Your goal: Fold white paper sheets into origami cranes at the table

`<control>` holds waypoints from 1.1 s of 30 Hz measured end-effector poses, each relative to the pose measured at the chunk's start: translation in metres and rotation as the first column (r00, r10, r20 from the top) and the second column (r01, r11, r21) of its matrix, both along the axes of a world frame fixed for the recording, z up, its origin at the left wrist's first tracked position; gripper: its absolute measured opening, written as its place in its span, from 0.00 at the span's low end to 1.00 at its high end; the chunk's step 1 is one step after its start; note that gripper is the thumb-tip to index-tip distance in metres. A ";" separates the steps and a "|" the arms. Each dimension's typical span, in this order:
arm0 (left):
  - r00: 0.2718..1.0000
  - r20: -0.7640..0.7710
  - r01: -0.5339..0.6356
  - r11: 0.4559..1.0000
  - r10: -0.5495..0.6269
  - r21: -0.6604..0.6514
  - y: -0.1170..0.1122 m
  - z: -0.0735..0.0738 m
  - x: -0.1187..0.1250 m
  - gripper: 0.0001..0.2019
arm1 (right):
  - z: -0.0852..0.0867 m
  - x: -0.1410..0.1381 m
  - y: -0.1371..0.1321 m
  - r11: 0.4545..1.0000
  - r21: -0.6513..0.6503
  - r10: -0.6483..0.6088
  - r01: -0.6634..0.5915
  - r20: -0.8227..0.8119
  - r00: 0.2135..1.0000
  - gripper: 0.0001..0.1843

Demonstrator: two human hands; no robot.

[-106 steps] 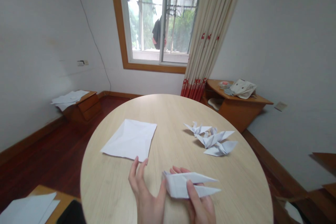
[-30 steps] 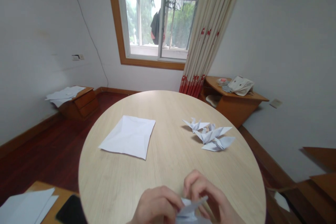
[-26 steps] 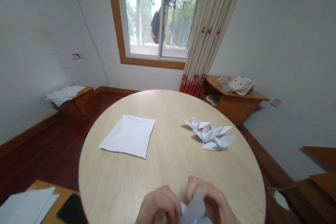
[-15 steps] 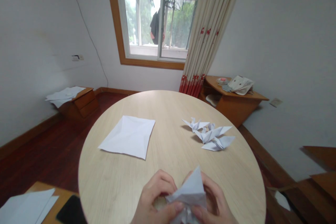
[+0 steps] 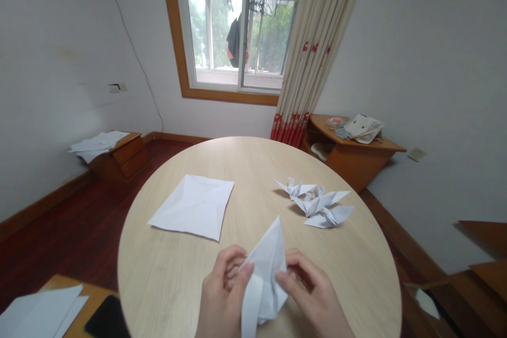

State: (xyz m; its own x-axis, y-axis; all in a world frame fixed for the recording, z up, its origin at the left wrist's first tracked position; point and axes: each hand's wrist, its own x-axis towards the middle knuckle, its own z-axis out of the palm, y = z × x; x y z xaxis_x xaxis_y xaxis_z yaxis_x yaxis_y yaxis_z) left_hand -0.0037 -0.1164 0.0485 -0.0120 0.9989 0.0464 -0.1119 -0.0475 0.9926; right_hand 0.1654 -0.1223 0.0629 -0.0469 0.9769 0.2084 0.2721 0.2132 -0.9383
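A partly folded sheet of white paper (image 5: 268, 264) is held between my two hands over the near side of the round table (image 5: 170, 280). Its pointed tip faces away from me, and a flap stands up on its left. My left hand (image 5: 224, 285) pinches the left edge, thumb on top and fingers curled beneath. On the right edge, the thumb of my right hand (image 5: 312, 288) presses the paper, with the other fingers behind it. Several folded paper cranes (image 5: 317, 203) stand in a cluster at the table's right. At the left lies a creased square paper sheet (image 5: 194, 206).
White sheets (image 5: 43, 311) and a black phone (image 5: 108, 317) lie on a wooden surface at lower left. More papers top a small drawer cabinet (image 5: 127, 156) by the left wall. A corner shelf (image 5: 356, 161) holding a bag stands near the curtain (image 5: 312, 53).
The folded paper has turned and opened out, its tip now farther from me and slightly left. Both hands have shifted to its side edges. The cranes and square sheet have stayed put.
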 end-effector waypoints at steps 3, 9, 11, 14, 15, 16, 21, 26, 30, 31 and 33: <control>0.988 -0.146 0.063 0.998 -0.059 0.022 0.000 -0.001 0.003 0.10 | -0.005 -0.007 -0.002 0.991 -0.036 -0.129 0.131 0.050 0.990 0.13; 0.950 -0.307 0.084 0.995 -0.060 0.063 0.000 0.002 0.003 0.08 | -0.007 -0.018 -0.005 0.982 -0.044 -0.177 0.181 0.078 0.981 0.12; 0.947 -0.300 0.137 0.989 -0.114 0.055 0.001 0.002 -0.001 0.08 | -0.005 -0.015 -0.006 0.987 -0.066 -0.144 0.148 0.068 0.987 0.14; 0.940 -0.147 0.297 0.951 -0.307 -0.087 -0.001 -0.001 -0.004 0.17 | -0.002 -0.008 -0.006 0.984 -0.074 -0.152 0.160 0.106 0.983 0.16; 0.925 -0.063 0.363 0.922 -0.374 -0.138 -0.001 -0.002 -0.004 0.22 | -0.001 -0.006 -0.005 0.985 -0.073 -0.149 0.159 0.124 0.981 0.16; 0.904 0.024 0.425 0.888 -0.428 -0.173 -0.002 -0.003 -0.003 0.27 | 0.001 -0.005 -0.005 0.986 -0.078 -0.136 0.148 0.139 0.981 0.16; 0.865 0.290 0.460 0.878 -0.410 -0.133 -0.002 0.000 0.000 0.37 | 0.009 -0.001 -0.003 0.986 -0.163 0.008 0.018 0.156 0.988 0.20; 0.888 0.385 0.315 0.942 -0.250 -0.115 0.000 0.003 -0.001 0.26 | 0.010 -0.003 -0.005 0.963 -0.266 0.058 -0.054 0.008 0.998 0.28; 0.926 0.301 0.283 0.946 -0.227 -0.158 -0.004 -0.005 0.001 0.22 | 0.007 -0.007 -0.005 0.991 -0.131 0.020 -0.005 0.113 0.993 0.24; 0.935 0.281 0.267 0.951 -0.216 -0.159 -0.005 -0.007 0.001 0.22 | 0.006 -0.008 -0.005 0.995 -0.104 0.028 -0.013 0.145 0.989 0.23; 0.956 0.229 0.225 0.959 -0.183 -0.172 -0.007 -0.009 0.002 0.22 | 0.006 -0.010 -0.005 0.996 -0.085 0.040 -0.026 0.171 0.984 0.22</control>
